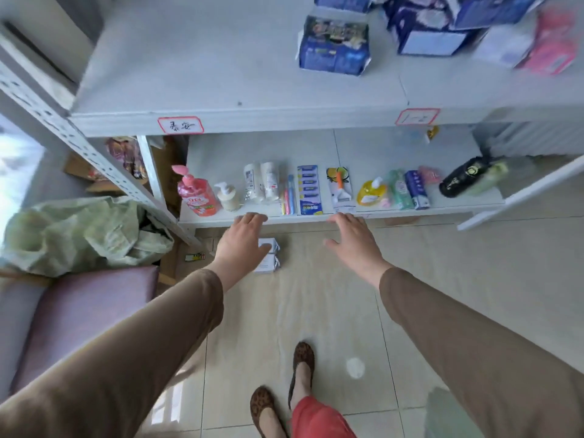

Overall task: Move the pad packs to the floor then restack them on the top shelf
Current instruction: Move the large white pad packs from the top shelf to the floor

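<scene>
Two pale pad packs (270, 256) lie stacked on the tiled floor below the shelf's front edge, partly hidden by my left hand (243, 241). That hand hovers over them with straight fingers and holds nothing. My right hand (352, 240) is spread open above the floor to their right, also empty. On the top shelf (196, 74) a dark blue pad pack (333, 45) lies alone. More blue, white and pink packs (467, 23) are piled at the far right of that shelf.
The lower shelf (379, 153) holds soap bottles (197, 194), toothbrushes, a battery card and tubes. A green sack (76, 232) and a purple cushioned seat (79, 314) stand at the left. A slanted metal upright (79, 143) crosses there. My feet (284, 390) are on the tiles.
</scene>
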Demonstrator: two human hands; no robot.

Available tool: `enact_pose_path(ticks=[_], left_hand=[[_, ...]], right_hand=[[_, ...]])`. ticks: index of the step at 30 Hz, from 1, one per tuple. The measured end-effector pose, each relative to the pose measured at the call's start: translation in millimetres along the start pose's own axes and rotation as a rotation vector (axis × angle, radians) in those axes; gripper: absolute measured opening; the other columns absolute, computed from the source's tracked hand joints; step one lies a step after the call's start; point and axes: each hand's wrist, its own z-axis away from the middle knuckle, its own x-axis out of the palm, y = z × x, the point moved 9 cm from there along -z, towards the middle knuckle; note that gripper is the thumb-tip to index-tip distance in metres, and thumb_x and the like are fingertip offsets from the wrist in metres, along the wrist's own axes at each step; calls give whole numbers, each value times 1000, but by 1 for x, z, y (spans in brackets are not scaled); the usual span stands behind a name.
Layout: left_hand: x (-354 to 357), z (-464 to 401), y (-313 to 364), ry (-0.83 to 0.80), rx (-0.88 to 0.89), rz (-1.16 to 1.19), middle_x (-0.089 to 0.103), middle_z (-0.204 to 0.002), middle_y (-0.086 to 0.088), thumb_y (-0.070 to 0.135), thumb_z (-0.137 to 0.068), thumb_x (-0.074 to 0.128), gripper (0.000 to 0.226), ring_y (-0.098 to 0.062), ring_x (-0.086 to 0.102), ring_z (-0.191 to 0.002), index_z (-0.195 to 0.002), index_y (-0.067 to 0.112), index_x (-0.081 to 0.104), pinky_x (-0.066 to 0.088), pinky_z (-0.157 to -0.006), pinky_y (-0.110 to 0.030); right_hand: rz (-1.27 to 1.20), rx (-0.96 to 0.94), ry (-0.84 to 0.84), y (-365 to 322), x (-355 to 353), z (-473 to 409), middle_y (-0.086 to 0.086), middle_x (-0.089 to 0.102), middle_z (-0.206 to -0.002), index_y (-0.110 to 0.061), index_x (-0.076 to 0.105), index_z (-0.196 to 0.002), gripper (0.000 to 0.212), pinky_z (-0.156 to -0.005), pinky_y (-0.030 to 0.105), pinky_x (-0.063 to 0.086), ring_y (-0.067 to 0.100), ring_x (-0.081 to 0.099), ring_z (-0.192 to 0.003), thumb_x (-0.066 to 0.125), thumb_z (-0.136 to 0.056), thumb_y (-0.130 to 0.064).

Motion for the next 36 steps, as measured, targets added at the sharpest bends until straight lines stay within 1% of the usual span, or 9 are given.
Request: enact_pose_path(ticks=[4,8,13,20,23,26,29,34,36], left_hand=[[-71,-8,64,89,95,-22,47,-141,1,31,-84,70,60,-22,43,-128,-138,22,46,43,-98,-37],[-123,-36,116,148,163,3,46,-142,0,31,-86,68,59,-22,40,-131,-139,19,45,40,-106,-38],[-157,-95,177,184,197,-29,45,-144,-1,30,-87,69,61,-23,39,-132,-141,19,44,40,-108,-41],[-193,-189,250,250,175,-89,44,-145,-1,37,-88,68,63,-24,41,-132,-143,20,41,44,-102,-41],[-213,-228,265,275,152,-53,41,-148,-3,36,-89,68,66,-26,39,-135,-145,19,39,39,-107,-42],[-233,-271,272,310,141,5,45,-145,-5,32,-87,70,63,-28,40,-133,-142,18,44,33,-109,-38],[-246,-317,269,318,101,44,44,-144,-5,35,-87,69,62,-26,40,-132,-141,18,45,34,-107,-38],[-262,-386,259,325,63,118,45,-142,-8,38,-88,67,64,-28,43,-130,-142,15,42,36,-106,-41],[-267,-412,256,320,41,147,46,-141,-10,40,-89,67,65,-29,45,-128,-142,14,41,37,-106,-42]], right_hand=[[20,-41,105,-12,-93,10,6,58,-129,-16,51,-130,44,-97,39,41,30,47,-120,63,-89,-27],[29,-57,193,-6,-172,-4,8,58,-128,-15,50,-132,45,-96,42,43,31,47,-120,62,-90,-26],[31,-103,236,24,-249,-48,6,56,-132,-16,48,-133,47,-99,43,42,28,45,-123,63,-90,-27],[-9,-173,283,75,-342,-125,6,52,-139,-15,44,-139,52,-103,38,39,26,42,-128,62,-92,-27],[-58,-186,314,91,-378,-162,4,50,-140,-16,45,-140,50,-99,31,35,24,41,-130,61,-94,-29],[-85,-185,345,105,-407,-200,3,49,-141,-16,45,-139,48,-96,28,32,24,38,-132,60,-97,-33],[-85,-175,390,115,-436,-237,5,51,-139,-14,48,-137,45,-103,35,36,26,40,-132,57,-98,-35],[-62,-111,484,140,-480,-287,8,56,-133,-12,51,-134,42,-96,33,35,26,44,-125,52,-100,-36],[-36,-80,495,152,-495,-305,10,54,-136,-10,50,-135,43,-100,37,36,28,42,-127,50,-101,-36]])
